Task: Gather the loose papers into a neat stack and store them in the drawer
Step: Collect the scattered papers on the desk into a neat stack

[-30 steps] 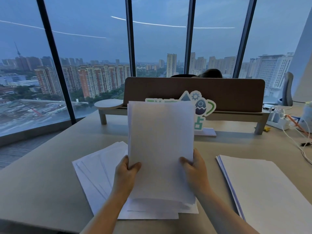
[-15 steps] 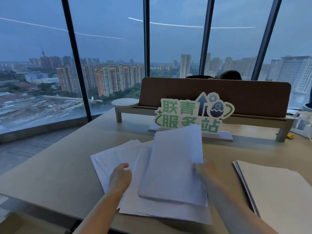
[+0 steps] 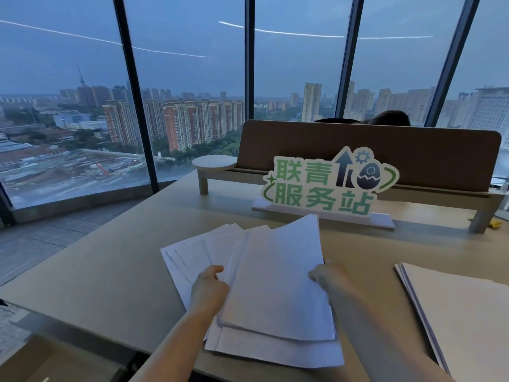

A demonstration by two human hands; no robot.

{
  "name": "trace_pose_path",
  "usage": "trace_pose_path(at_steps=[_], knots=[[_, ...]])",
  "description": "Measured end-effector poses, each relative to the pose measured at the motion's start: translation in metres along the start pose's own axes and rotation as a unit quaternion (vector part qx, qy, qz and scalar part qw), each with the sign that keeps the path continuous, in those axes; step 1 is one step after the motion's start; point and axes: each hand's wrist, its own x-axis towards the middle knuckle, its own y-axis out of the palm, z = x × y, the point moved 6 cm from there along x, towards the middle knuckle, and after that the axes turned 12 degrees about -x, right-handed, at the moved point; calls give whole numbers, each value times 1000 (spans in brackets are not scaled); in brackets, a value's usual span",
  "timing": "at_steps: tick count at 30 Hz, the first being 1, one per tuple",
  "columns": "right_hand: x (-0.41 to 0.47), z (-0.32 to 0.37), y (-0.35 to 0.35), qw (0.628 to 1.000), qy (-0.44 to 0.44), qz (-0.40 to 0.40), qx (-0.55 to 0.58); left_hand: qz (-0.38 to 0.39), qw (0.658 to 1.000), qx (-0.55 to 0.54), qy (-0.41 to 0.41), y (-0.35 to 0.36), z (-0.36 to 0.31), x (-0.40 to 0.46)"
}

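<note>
Left grip (image 3: 208,289) and right grip (image 3: 327,279) pinching thin white papers (image 3: 278,285), smooth beige desk (image 3: 110,277)

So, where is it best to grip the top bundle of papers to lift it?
Probably at its two long side edges, near the middle, one hand from each side. The top bundle lies flat and thin on loose sheets, and the left hand and right hand are already there.
</note>
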Motion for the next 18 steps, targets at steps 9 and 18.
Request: trace_pose_path(at_steps=[9, 18], knots=[[9, 11, 0, 994, -59, -53, -72, -3, 1000, -8, 14, -3, 5, 6], [27, 53, 2, 978, -147, 5, -149, 32, 997, 63, 34, -2, 5, 13]])
